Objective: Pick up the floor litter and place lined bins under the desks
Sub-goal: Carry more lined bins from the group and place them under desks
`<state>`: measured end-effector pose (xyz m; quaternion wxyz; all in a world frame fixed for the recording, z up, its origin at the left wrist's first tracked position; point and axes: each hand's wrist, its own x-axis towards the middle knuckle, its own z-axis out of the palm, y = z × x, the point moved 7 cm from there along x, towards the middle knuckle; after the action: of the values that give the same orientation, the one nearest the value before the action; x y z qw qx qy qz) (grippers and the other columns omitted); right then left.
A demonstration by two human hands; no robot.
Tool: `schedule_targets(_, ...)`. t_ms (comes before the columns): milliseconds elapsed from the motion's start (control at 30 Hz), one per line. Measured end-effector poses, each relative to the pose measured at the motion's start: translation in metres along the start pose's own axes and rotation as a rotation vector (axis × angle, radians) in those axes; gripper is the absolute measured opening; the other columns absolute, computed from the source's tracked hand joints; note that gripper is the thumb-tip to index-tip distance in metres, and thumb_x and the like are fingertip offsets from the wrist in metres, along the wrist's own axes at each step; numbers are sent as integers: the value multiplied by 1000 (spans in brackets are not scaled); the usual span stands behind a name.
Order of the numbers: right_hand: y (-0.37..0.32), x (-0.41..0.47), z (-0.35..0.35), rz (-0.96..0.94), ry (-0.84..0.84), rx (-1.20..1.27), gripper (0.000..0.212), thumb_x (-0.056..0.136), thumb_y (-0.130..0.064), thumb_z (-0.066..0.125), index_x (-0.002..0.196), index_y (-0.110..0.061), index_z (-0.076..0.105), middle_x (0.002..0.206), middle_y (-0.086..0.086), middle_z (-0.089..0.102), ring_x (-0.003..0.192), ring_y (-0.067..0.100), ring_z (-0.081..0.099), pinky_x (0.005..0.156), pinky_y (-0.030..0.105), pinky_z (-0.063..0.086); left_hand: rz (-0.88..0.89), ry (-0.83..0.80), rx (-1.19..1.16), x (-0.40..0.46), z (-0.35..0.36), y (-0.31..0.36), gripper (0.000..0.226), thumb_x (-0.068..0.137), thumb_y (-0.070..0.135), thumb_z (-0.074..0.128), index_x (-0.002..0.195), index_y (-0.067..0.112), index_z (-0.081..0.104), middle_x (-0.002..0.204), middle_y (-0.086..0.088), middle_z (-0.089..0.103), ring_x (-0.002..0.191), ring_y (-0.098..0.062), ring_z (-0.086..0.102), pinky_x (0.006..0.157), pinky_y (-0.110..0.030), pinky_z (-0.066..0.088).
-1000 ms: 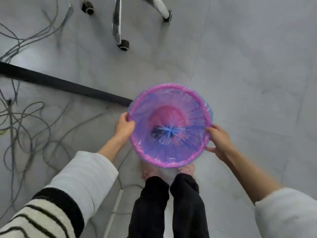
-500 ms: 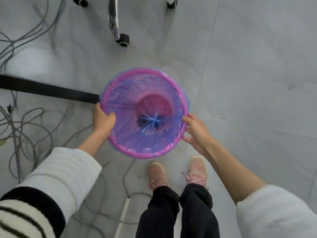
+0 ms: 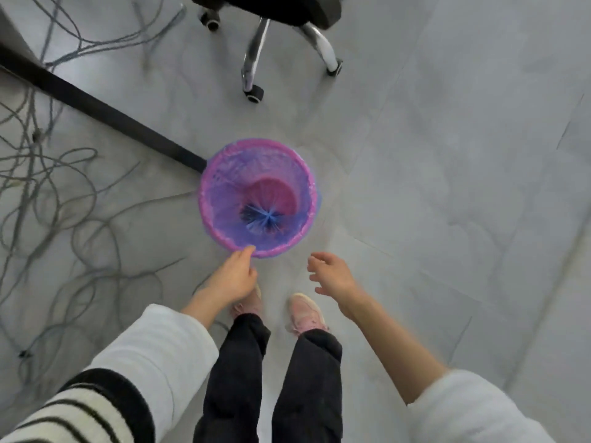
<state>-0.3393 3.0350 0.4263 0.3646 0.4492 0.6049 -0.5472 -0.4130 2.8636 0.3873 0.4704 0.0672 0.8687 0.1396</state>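
A tangle of grey cables (image 3: 48,199) sprawls over the floor (image 3: 447,155) well to the left of the left hand, part of it cut off by the frame edge. A black bar (image 3: 105,110) runs diagonally toward the bin and ends just at its far-left rim. The left hand (image 3: 232,278) reaches forward from a white sleeve with black stripes, its grip loosely curled, a fingertip at the near rim of the pink bin (image 3: 256,198); whether it touches the rim or merely hovers before it is hard to tell. The bin stands upright on the floor just ahead of both hands, fitted with a bluish translucent liner (image 3: 233,219) gathered to a knot at the bottom. Beyond it, an office chair (image 3: 271,33) shows only its chrome legs, castors and the edge of a dark seat. The right hand (image 3: 331,274) hangs just right of the bin's near rim, apart from it, fingers spread and slack, holding nothing; motion blur softens its outline. Pink shoes (image 3: 305,313) sit below the hands, the left one partly hidden behind the left hand.
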Motion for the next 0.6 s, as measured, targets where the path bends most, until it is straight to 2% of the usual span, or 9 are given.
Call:
schedule_targets(67,5,-42,3,-59,-25,-330,44,96,-24,42,138,-10,45,127,9,58,119,26,54,104,33,38,-76,-31,-115,-48,13,9,50,93,9,45,141,2,33,132,-22,52,123,-31,49,104,-31,32)
schedule_targets(167,7,-101,12,-218,-65,-791,46,97,-24,39,141,-10,39,139,15,50,128,29,47,104,33,36,-146,15,-357,-116,22,11,45,92,10,47,137,5,42,122,-17,60,113,-30,57,101,-34,41)
schedule_targets(333,-3,-182,55,-396,-148,-1169,46,97,-22,37,142,-11,37,140,17,46,128,32,45,103,36,36,-232,88,-515,-237,30,-22,37,94,14,47,130,8,50,119,-13,61,109,-27,58,94,-28,41)
schedule_targets(500,12,-261,138,-558,-274,-1490,46,97,-22,37,142,-10,36,139,18,46,126,32,47,102,36,38,-385,266,-716,-360,52,-93,35,93,11,46,126,6,54,118,-16,63,107,-29,59,89,-26,41)
schedule_targets(600,37,-307,203,-660,-331,-1619,45,97,-23,37,139,-10,39,135,18,50,123,32,50,100,36,40,-452,374,-894,-436,81,-133,34,93,10,47,125,5,55,118,-19,63,108,-31,59,91,-29,43)
